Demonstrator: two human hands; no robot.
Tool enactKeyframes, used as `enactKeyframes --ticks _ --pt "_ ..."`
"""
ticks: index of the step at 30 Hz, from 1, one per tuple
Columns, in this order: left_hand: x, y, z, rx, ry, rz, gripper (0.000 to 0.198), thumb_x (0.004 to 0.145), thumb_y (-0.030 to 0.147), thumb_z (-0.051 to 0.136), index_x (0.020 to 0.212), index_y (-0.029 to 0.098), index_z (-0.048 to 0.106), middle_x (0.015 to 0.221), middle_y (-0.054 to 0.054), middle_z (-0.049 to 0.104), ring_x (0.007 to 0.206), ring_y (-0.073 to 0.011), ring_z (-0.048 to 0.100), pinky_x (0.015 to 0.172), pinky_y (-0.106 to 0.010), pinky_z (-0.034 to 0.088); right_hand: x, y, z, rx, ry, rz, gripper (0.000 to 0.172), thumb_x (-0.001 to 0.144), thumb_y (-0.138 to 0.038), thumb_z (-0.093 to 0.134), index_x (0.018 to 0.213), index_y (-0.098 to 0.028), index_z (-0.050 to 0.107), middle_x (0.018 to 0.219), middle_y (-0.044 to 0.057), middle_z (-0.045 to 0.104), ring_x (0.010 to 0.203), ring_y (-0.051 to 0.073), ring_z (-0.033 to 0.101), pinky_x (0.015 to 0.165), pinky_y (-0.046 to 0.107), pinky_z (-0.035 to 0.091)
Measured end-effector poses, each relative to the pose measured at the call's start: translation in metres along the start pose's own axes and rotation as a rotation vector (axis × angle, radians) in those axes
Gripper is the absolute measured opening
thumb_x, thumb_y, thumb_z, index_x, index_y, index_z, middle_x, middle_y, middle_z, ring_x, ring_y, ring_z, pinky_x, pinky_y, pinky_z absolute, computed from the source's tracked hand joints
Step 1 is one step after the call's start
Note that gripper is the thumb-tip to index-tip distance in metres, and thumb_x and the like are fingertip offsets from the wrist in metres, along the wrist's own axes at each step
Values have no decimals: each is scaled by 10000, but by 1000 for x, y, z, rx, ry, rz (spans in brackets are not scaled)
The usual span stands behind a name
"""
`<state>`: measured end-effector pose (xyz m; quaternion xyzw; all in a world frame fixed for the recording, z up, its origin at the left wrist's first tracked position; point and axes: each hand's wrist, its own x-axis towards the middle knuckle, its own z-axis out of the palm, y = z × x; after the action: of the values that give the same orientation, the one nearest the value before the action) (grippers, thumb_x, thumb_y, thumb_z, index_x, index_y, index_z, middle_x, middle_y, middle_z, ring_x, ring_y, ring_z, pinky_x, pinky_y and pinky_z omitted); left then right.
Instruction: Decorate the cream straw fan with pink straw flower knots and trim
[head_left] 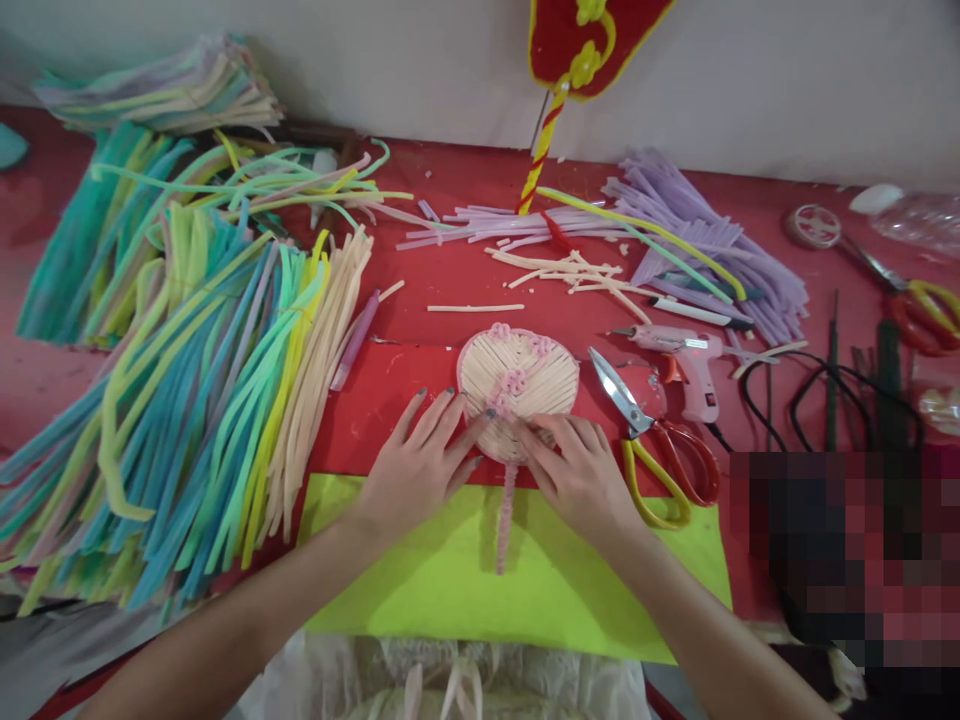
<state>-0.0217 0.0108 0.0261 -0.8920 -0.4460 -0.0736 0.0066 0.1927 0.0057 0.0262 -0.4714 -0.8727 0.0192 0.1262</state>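
A round hand fan [551,380] made of cream and pink pipe cleaners lies in front of me. Small pink looped flowers [514,380] run across its face, and its pink wrapped handle [505,520] points toward me over a yellow-green sheet [420,570]. My left hand [420,450] has its fingers spread at the fan's left side, with the index fingertip on the face near the lower flower. Bent fingers of my right hand [577,465] close over the fan's lower right part, hiding some of it. Red-and-yellow-handled scissors [637,420] lie beside my right hand, blades partly apart.
Bundles of coloured pipe cleaners [187,400] fill the left side; purple ones [690,230] lie at the back right. A pink glue gun [686,365], a marker [701,312] and more scissors [911,290] are on the right. A red-and-yellow fan [592,45] stands behind.
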Motion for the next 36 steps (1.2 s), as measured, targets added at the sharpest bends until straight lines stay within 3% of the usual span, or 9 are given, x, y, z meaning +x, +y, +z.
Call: enactKeyframes --ticks 6,11,15,22,26,28,30,32,36 --pt "-1 -3 4 6 -6 104 468 920 298 403 1358 133 421 1388 -115 463 1302 -248 389 1122 -443 246 -3 2 1 -17 -18 -3 339 896 -169 468 1219 -165 570 1015 100 595 924 212 492 781 342 390" --pt "-4 -8 2 13 23 204 438 916 240 391 1322 90 454 1387 -118 466 1302 -243 397 1107 -440 281 -3 1 0 -25 -29 -2 341 894 -163 465 1219 -164 567 1016 99 597 921 212 490 782 345 396" --pt "-4 -7 3 2 29 199 434 917 235 394 1329 108 448 1376 -113 479 1290 -237 418 1097 -443 301 -3 1 0 -22 -23 -9 357 890 -161 470 1238 -161 552 1010 101 594 924 214 483 774 348 394" --pt "-2 -3 4 -6 -70 139 481 937 286 355 1381 105 371 1436 -105 398 1326 -246 363 1109 -458 269 -1 0 -2 -22 -11 -14 330 893 -154 482 1211 -136 569 1002 87 596 917 201 472 787 323 369" --pt "1 -9 3 -53 -9 189 418 932 233 377 1326 110 445 1381 -114 474 1279 -244 426 1073 -440 333 -2 1 0 -14 -28 -12 345 890 -164 490 1228 -137 553 1021 85 592 931 208 459 794 332 368" --pt "6 -10 2 -130 68 152 344 922 172 393 1236 120 524 1256 -115 580 1163 -222 530 988 -389 430 -3 1 0 -14 -36 -8 355 889 -157 482 1238 -139 544 1020 91 591 928 210 460 789 338 373" --pt "13 -9 0 -233 152 29 262 915 148 413 1110 138 587 1068 -95 655 982 -185 609 866 -335 503 -2 1 0 -14 -30 -1 353 888 -151 473 1233 -144 549 1005 96 592 914 212 467 773 340 379" --pt "21 -5 -1 -327 214 -83 181 906 160 452 989 149 612 935 -68 661 854 -156 616 789 -304 526 -1 0 -1 -9 -14 7 329 888 -153 470 1200 -145 574 987 97 593 896 212 476 755 338 382" --pt "29 4 1 -404 226 -128 124 892 151 485 904 146 609 868 -48 644 798 -148 603 740 -291 527 -1 -1 -1 1 3 11 320 880 -152 484 1182 -145 589 970 99 587 884 211 478 748 337 381"
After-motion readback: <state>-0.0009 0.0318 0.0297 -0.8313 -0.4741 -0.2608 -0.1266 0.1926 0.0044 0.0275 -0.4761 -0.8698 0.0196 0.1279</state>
